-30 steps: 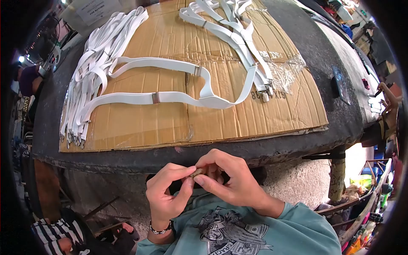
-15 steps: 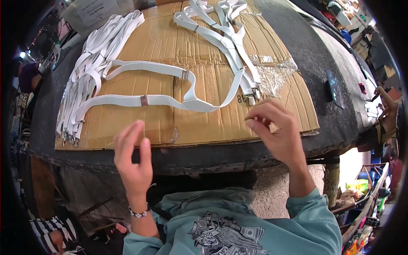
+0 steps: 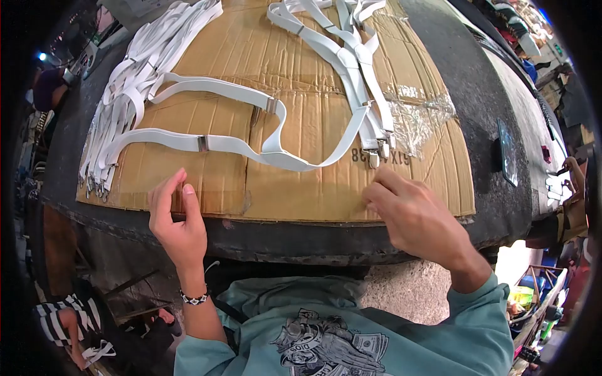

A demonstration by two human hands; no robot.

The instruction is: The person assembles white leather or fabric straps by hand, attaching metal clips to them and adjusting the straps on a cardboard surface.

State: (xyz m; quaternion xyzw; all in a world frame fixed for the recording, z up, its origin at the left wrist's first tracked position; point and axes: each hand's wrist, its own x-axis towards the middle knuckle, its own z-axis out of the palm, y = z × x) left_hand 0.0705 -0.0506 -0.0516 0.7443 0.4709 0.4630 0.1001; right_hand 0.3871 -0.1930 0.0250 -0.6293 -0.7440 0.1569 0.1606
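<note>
A pair of white elastic suspenders [image 3: 298,164] lies stretched across a flattened cardboard sheet [image 3: 301,197], with metal adjusters on its straps. Over the sheet's front left edge is my left hand [image 3: 179,216], its thumb and fingers apart and nothing between them. My right hand [image 3: 420,213] is at the front right, fingers curled in, just below the metal clips [image 3: 374,160] of the suspenders. Whether anything is inside those curled fingers is hidden. More white suspenders [image 3: 338,53] run up the right side of the cardboard.
A thick pile of white suspenders [image 3: 135,81] covers the cardboard's left side, clips toward me. The cardboard rests on a dark table [image 3: 451,69]. A phone [image 3: 507,153] lies at the right. Other people are at the left and right edges, one in a striped garment [image 3: 72,319].
My left hand has moved slightly left. My right hand has turned palm down and its fingers have curled in more near the clips. The view has shifted a little; the suspenders lie much as before.
</note>
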